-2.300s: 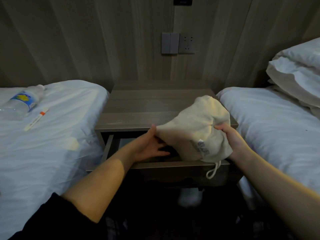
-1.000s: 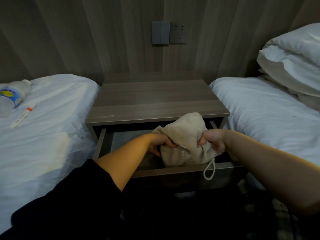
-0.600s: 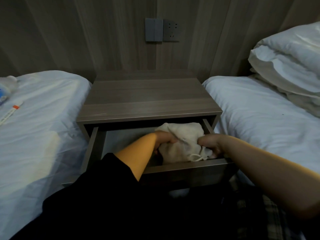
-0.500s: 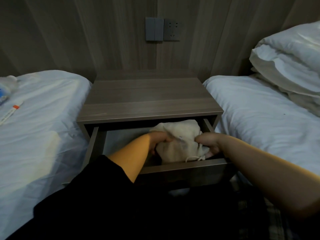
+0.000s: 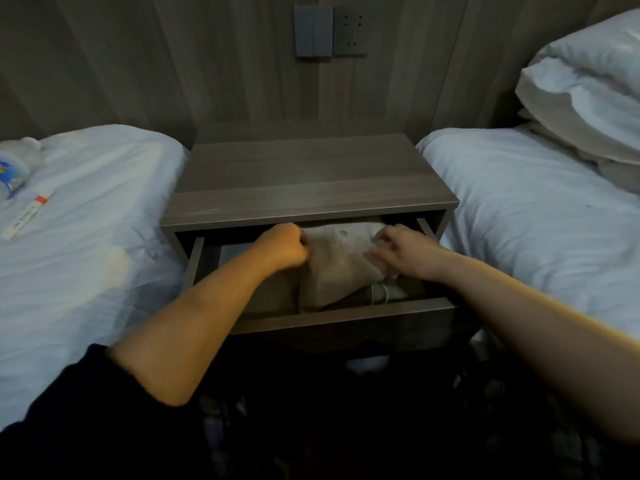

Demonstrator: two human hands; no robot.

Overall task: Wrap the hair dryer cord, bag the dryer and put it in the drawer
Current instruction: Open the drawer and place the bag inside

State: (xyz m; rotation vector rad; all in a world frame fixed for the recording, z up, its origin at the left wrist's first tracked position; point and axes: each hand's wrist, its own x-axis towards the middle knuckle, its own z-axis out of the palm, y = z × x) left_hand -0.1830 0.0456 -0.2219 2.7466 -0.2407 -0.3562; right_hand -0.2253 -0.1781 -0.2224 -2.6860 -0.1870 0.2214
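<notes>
Beige cloth bag (image 5: 337,268) is lying inside the open drawer (image 5: 346,315), between the fingers of both hands. The left hand (image 5: 284,245) is curling into a fist against the bag's left edge; whether it is pinching cloth cannot be told. The right hand (image 5: 403,252) is resting loose, spread fingers on the bag's right top.

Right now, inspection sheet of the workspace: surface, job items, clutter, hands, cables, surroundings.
Surface: nightstand, wood top, set between two beds.
Job's things: cloth bag lies inside the open drawer; its drawstring sits near the front right; the dryer is hidden.
Clutter: water bottle and white tube with an orange band, both on the left bed.
Hands: left hand curled at the bag's left edge, seemingly pinching cloth; right hand rests spread fingers on the bag's right side.
Cables: nothing seen.
Surroundings: wall switch, socket, right bed, pillows.
</notes>
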